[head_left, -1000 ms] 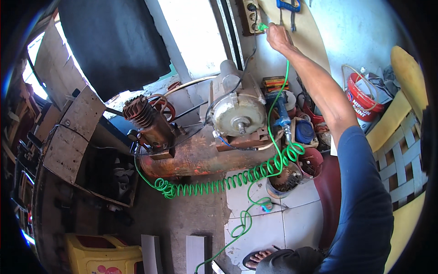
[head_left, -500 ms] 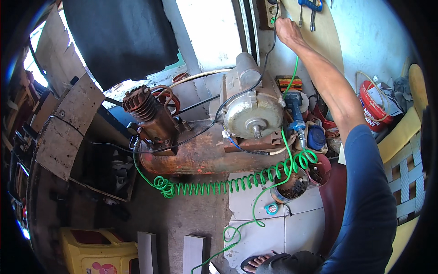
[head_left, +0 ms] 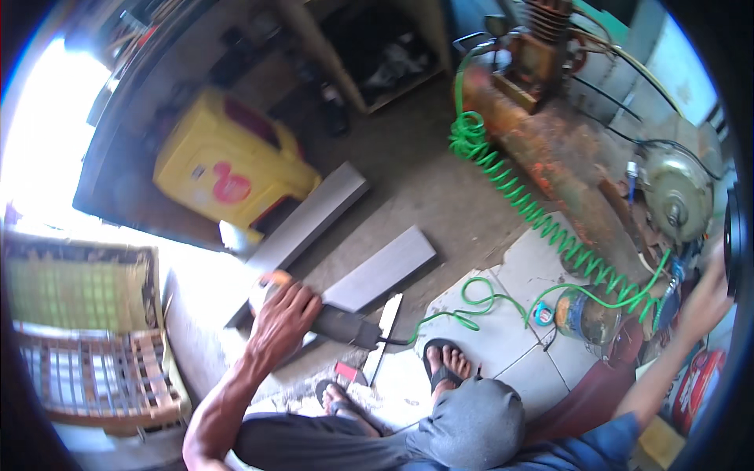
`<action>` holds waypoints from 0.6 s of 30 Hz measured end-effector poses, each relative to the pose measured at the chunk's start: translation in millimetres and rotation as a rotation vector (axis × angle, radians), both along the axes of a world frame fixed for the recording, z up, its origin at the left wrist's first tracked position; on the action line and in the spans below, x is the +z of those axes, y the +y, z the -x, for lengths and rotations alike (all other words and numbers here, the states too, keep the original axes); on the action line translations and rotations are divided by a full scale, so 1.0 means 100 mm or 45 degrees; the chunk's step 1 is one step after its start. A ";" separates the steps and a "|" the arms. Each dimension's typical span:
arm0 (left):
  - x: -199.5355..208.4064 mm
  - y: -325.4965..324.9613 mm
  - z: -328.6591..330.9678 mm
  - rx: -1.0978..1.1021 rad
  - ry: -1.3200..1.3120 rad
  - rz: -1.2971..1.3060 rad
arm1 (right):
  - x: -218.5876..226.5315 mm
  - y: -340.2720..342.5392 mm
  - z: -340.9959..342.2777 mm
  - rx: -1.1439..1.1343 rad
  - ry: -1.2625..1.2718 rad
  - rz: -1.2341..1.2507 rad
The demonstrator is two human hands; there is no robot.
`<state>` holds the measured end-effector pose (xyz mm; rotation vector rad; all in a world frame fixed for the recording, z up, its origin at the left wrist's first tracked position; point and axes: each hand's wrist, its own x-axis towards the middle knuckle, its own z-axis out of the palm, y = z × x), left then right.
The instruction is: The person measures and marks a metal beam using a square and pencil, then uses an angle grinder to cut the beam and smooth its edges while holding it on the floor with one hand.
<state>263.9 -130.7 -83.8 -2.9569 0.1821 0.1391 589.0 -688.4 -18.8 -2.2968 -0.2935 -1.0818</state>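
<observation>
My left hand is wrapped round a corded power tool with a dark cylindrical body and an orange patch at its front end. Its working end is hidden by the hand and by glare. From the rear of the tool a green cord loops over the floor to the right. Beneath and beyond the tool lie two grey boards. At the right rim my right hand is stretched out, smeared and partly cut off, so its fingers cannot be made out. The nearest thing to it is a blue air tool.
A rusty air compressor with a motor stands at the far right, trailing a coiled green hose. A yellow plastic case is beyond the boards. A tape measure and a can sit near my sandalled feet.
The view has swung left and down. My left hand and the power tool have come into sight. My right hand, earlier at the wall socket, now shows only at the right rim.
</observation>
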 end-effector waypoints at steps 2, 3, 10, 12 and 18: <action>-0.04 -0.06 -0.13 -0.118 -0.021 -0.005 | -0.42 1.18 0.86 0.965 0.569 -0.175; -0.07 -0.11 -0.17 -0.152 -0.017 0.035 | -0.55 1.68 1.06 1.297 0.861 -0.105; -0.14 -0.32 -0.43 -0.410 -0.345 -0.028 | -1.17 3.55 1.91 1.488 1.610 0.106; -0.14 -0.18 -0.24 -0.442 -0.557 -0.050 | -1.22 3.64 1.96 1.531 1.451 -0.094; -0.57 -0.26 0.65 0.495 -0.271 1.818 | -1.25 3.73 2.25 1.537 2.009 -1.222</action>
